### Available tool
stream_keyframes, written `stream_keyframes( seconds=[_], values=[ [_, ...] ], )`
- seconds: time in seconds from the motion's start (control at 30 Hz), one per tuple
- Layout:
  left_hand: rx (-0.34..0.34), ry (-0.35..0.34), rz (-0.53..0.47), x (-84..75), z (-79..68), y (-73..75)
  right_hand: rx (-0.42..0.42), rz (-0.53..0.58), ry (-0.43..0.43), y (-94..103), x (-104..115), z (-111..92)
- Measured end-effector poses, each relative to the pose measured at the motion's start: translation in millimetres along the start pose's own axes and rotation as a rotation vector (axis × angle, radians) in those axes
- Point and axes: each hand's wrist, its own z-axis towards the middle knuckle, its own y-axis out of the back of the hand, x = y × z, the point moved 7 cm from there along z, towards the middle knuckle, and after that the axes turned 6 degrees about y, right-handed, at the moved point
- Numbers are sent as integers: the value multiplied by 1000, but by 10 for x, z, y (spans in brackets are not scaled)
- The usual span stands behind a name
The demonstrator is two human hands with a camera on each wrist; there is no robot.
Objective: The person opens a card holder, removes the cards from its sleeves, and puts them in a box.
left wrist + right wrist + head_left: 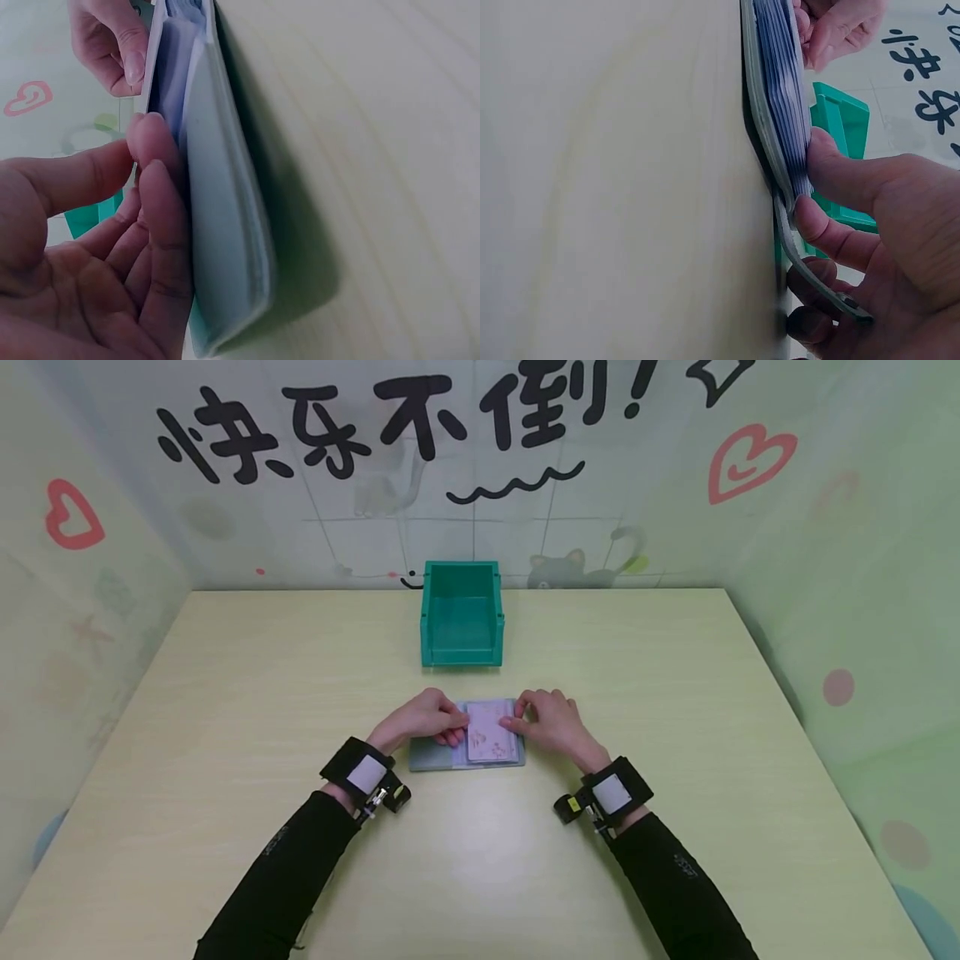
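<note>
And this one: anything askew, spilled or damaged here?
Nothing spilled or damaged stands out. The booklet is open, with the left hand and right hand at its pages, and the green bin sits behind it on the table. The strap extends unfastened beside the right hand, which fits an open booklet.

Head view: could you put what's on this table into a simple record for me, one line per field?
Booklet: open on the table, grey-blue cover
Card: pinkish, over the booklet's right part
Left hand: pinching the card's left edge
Right hand: gripping the booklet's right edge
Strap: by the right fingers
Bin: green, beyond the booklet
</note>
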Motion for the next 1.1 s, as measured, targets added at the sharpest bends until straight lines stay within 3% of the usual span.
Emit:
stream_keyframes(
  seconds=[0.53,0.93,1.1],
  values=[
    [-29,54,0,-8,-25,-19,12,-8,3,1,15,9],
    [-35,7,6,21,-66,27,25,-8,-17,-1,-1,-3],
    [-29,25,-5,40,-97,29,36,2,-24,-14,-11,-3]
  ],
)
